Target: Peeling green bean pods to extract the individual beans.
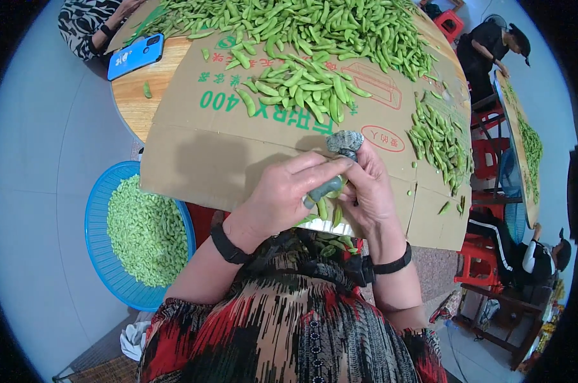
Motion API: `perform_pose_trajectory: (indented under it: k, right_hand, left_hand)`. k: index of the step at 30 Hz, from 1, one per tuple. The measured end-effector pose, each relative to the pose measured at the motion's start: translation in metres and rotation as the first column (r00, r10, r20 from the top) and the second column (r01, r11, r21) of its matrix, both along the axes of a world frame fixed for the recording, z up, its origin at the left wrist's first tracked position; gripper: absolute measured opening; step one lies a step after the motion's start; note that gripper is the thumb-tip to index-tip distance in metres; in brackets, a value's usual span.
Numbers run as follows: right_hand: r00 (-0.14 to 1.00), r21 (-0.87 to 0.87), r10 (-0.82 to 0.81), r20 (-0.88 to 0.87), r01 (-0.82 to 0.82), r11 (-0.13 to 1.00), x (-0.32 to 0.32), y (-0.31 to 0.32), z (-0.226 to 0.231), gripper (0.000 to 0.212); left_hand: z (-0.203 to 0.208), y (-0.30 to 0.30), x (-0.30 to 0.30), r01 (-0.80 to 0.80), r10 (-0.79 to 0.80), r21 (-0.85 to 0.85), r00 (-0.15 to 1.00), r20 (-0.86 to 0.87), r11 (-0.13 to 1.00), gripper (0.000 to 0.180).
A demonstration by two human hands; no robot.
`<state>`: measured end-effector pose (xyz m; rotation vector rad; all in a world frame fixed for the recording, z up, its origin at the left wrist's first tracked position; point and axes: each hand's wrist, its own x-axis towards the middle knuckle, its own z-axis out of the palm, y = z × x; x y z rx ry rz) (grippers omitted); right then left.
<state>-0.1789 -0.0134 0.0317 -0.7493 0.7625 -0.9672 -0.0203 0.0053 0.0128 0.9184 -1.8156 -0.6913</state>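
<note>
My left hand [288, 188] and my right hand [373, 186] meet over the near edge of a flattened cardboard sheet [203, 153]. Their fingers are pinched together around a green soybean pod [342, 186], partly hidden by the fingers. A grey-green rubber cover [325, 189] sits on a left-hand digit, and a grey knitted finger cover [345, 142] shows at the right fingertips. Just below, loose pods [323, 209] hang by a pale metallic strip [327, 225]. Beyond my hands lies a small pile of pods [305, 86], with a large heap [314, 25] behind it.
A blue basket [94, 233] of shelled beans [142, 233] stands lower left. Another pod pile [437, 143] lies on the right of the cardboard. A blue phone [136, 56] rests at the far left. Other people [487, 54] sit around, with red stools [483, 262] on the right.
</note>
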Motion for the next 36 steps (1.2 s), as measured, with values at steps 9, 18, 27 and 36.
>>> perform_pose_trajectory:
  k: [9, 18, 27, 36]
  right_hand:
    - [0.893, 0.322, -0.148, 0.426, 0.003, 0.947, 0.006, 0.005, -0.019, 0.012]
    - [0.958, -0.094, -0.221, -0.181, 0.207, 0.974, 0.018, 0.000, -0.014, 0.014]
    - [0.692, -0.494, 0.046, -0.720, -0.558, 0.667, 0.011, 0.015, 0.004, 0.022]
    - [0.378, -0.187, 0.504, -0.776, -0.902, 0.388, 0.014, -0.009, 0.034, 0.014]
  left_hand:
    - [-0.004, 0.000, -0.004, -0.107, 0.099, -0.176, 0.994, -0.055, 0.979, 0.050]
    - [-0.016, -0.004, -0.010, -0.139, 0.137, 0.180, 0.990, 0.025, 0.974, 0.029]
    - [-0.018, -0.020, 0.015, 0.701, 0.478, 0.309, -0.051, -0.877, 0.643, 0.014]
    - [-0.041, -0.017, 0.056, 0.568, 0.379, 0.209, -0.200, -0.903, 0.796, 0.017]
